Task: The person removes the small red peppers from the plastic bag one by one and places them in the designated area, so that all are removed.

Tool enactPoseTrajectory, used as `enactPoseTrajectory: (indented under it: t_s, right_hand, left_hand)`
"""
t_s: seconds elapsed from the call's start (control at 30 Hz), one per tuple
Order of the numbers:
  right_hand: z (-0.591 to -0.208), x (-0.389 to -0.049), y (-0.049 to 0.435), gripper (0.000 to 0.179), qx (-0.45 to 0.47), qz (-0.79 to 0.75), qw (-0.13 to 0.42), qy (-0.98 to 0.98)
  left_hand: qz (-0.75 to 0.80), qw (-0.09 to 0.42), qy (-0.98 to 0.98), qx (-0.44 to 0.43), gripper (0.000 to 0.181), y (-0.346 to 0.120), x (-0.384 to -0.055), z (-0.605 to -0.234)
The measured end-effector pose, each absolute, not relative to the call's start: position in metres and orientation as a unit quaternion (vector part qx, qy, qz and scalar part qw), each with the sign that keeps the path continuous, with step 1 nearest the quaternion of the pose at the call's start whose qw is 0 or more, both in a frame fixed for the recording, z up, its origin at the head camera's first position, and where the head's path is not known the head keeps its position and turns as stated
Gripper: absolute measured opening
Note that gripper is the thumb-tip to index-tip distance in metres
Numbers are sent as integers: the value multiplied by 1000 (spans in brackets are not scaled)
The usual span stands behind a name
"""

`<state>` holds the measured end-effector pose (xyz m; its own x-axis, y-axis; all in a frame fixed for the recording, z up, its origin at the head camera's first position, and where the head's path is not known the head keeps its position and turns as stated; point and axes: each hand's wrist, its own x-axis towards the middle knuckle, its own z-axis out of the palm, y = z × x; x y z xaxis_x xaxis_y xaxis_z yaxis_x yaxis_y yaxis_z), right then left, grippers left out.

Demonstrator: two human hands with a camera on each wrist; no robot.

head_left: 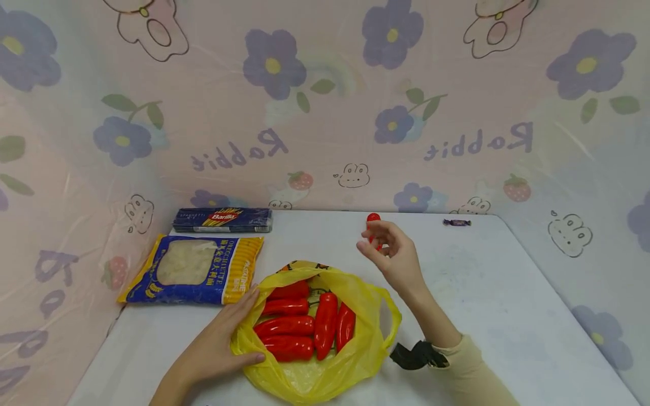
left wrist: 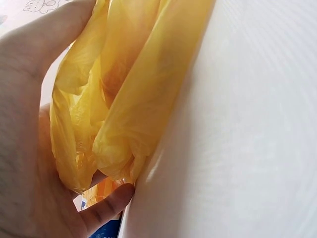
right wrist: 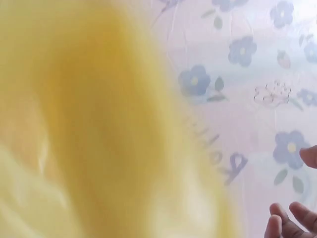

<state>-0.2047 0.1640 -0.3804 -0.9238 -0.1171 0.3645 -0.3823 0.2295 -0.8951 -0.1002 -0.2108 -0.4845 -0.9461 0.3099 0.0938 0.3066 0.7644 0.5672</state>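
A yellow plastic bag (head_left: pixel 355 361) stands on the table with its mouth spread, and several glossy red peppers (head_left: pixel 289 326) lie inside it. My left hand (head_left: pixel 218 338) rests against the bag's left side, thumb and fingers spread apart. The left wrist view shows that same hand beside the crumpled yellow plastic (left wrist: pixel 143 99). Beyond the bag, my right hand (head_left: pixel 393 256) is close to another red pepper (head_left: pixel 373 217) and partly hides it. In the right wrist view its fingers (right wrist: pixel 299 223) are apart from the thumb, with nothing seen between them.
On the left lie a blue and yellow pasta bag (head_left: pixel 190 269) and, behind it, a dark blue Barilla box (head_left: pixel 223 220). A small purple wrapped candy (head_left: pixel 457 223) is at the back right. Patterned sheets (head_left: pixel 325 124) enclose the white table (head_left: pixel 508 316).
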Motion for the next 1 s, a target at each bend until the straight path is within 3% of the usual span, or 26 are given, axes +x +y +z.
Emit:
enactPoseTrajectory:
  t_s: [0.27,0.53,1.0]
  right_hand:
    - [-380,-166,151,44,233,589,88,-769]
    - [-417,-138,132,38,280,527,74,-799]
    - [-450,-143,131,57,260,439,6,-860]
  left_hand:
    - [301,5,940,158,113,-210,-100,-482]
    - [304,15,940,157,113,-210,-98,-482]
    - [318,7,934,163,113,-211,-100,-485]
